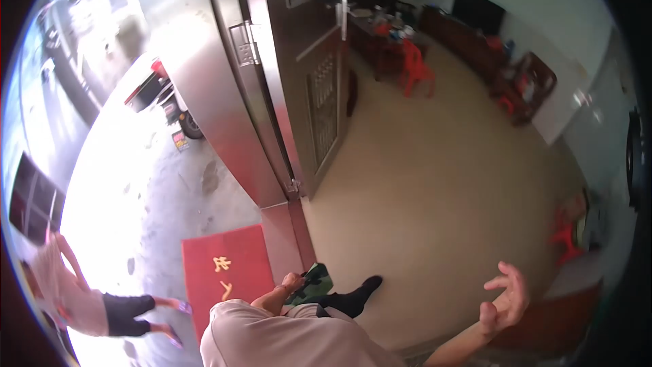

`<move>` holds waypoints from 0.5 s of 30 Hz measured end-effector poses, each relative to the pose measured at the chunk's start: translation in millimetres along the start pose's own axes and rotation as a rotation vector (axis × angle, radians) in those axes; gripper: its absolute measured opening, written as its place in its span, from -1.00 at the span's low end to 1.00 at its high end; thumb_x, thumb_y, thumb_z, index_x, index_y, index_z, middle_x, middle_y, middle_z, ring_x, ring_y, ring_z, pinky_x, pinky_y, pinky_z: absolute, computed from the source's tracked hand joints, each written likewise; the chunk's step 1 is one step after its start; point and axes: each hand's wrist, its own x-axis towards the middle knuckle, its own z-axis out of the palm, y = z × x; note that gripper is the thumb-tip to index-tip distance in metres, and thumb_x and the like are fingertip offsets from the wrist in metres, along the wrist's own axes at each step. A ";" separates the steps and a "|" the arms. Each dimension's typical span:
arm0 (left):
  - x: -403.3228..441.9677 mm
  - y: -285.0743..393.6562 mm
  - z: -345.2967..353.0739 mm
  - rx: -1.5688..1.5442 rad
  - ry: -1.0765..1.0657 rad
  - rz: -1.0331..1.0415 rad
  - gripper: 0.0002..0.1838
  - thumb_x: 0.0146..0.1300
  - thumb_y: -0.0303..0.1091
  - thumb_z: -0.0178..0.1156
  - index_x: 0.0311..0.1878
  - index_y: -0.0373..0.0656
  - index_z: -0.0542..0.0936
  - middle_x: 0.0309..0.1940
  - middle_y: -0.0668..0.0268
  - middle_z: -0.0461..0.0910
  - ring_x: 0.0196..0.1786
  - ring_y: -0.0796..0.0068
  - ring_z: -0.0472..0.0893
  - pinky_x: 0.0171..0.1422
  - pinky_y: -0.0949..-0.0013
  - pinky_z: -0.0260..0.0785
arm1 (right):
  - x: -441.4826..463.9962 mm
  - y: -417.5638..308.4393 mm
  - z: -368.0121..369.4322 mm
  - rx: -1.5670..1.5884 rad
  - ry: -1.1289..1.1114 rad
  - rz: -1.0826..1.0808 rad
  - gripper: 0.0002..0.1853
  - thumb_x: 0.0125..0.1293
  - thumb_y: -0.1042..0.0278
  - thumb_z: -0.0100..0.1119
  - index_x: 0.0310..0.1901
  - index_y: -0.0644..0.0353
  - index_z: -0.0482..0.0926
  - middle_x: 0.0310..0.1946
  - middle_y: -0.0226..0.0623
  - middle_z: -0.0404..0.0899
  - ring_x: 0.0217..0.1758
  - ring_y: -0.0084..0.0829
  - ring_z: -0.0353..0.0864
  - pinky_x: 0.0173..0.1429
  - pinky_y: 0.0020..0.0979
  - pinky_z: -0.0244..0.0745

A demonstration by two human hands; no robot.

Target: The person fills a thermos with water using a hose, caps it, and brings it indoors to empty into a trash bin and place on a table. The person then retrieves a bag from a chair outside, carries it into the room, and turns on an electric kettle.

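Camouflage item (316, 284): one, green and black, at the doorway, inward of the right edge of the red mat (224, 265). Partly covered; whether carried or worn, cannot be told. Long axis appears slanted, running from the torso up toward the door side; the hidden end leaves this uncertain.

Left hand (293, 281): the nearer of the two, at the item's mat-side edge. The item lies just to its right, seemingly in contact. Whether the fingers are clamped on it or merely rest against it, cannot be told.

Right hand (506, 302): well apart from the item, on the far side of the torso, raised over the room. Fingers spread and curved, nothing between them.

Shirt (285, 333): pale, between the hands. Foot (370, 285): dark-covered, over the floor (421, 183), just inside the doorway.

Door (319, 75): metal, standing open, beyond the mat's upper right corner.

Second person (85, 306): outside, off the mat's left edge.

Red chair (415, 68): one, toward the floor's far edge. TV (479, 10): dark, by the far wall.
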 end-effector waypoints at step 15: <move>-2.3 172.2 90.9 -0.355 0.350 -0.131 -0.69 0.03 -0.12 0.10 -0.49 -0.18 0.64 -0.49 0.07 0.60 -0.37 0.25 0.62 -0.26 0.23 0.44 | -104.4 436.7 -1.2 -0.575 -1.289 0.972 -0.58 0.07 0.34 0.25 0.01 0.15 0.47 -0.18 -0.15 0.56 -0.07 -0.20 0.55 0.04 -0.24 0.41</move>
